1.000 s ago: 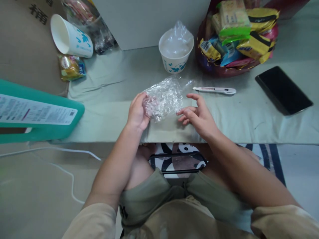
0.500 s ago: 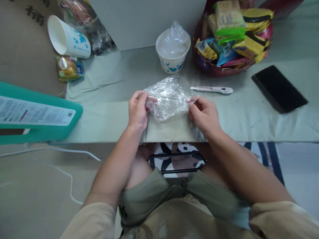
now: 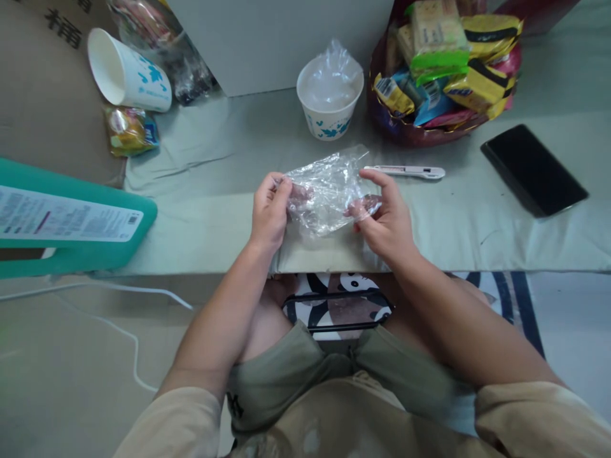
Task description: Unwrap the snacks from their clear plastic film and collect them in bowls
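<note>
A crumpled clear plastic bag [image 3: 327,191] is stretched between my two hands over the table's front edge. My left hand [image 3: 270,210] pinches its left side between thumb and fingers. On the right side, my right hand [image 3: 384,216] keeps hold of the film with its thumb and lower fingers, while the index finger points away from the others. Just behind that hand lies a white utility knife [image 3: 415,172], its tip partly behind the index finger. Beyond the bag stands a paper cup [image 3: 330,121] with blue leaf prints and clear plastic bunched inside.
At the back right is a dark red bowl [image 3: 405,130] of wrapped snacks; a black phone [image 3: 534,170] lies right of it. On the left are a tipped paper cup [image 3: 143,79], a small snack packet [image 3: 131,132] and a green container [image 3: 109,219]. A white box [image 3: 286,44] stands behind.
My right hand has lifted its index finger off the film and moved slightly left. My left hand has shifted a little right, and the bag has changed shape between them.
</note>
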Tool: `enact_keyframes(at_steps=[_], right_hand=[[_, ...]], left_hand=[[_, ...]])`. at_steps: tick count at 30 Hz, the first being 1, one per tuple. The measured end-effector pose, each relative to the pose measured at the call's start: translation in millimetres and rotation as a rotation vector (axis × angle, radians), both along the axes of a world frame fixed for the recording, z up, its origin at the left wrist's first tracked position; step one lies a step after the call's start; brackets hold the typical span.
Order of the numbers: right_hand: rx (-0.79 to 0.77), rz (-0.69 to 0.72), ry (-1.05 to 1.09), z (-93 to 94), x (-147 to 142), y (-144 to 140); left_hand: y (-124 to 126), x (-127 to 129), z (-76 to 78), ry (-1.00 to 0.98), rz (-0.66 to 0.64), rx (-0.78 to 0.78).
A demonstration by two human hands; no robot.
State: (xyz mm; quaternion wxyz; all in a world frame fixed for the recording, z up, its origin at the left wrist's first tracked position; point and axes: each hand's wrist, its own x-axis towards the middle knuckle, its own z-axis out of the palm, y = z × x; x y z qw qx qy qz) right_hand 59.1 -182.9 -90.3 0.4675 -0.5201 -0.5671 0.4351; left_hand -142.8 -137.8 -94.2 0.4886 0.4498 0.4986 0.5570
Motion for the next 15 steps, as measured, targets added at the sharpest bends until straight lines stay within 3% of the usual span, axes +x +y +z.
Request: enact_keyframes(at_steps=[5, 10, 13, 15], right_hand=[[-0.037, -0.094, 0.005, -1.4, 7, 6], [-0.152, -0.065, -0.177, -1.2, 15, 12], [-0.047, -0.117, -0.288, -0.4, 25, 18], [0.112, -0.193, -0.171, -0.1, 31, 22]], left_hand=[[4, -3, -1.5, -0.012, 0.113, -0.019], [10, -10, -7.6, -0.055, 0.103, -0.076], [12, -14, -10.6, -0.08, 0.1, -0.108], [10, -14, -10.3, -0.081, 0.033, -0.15]])
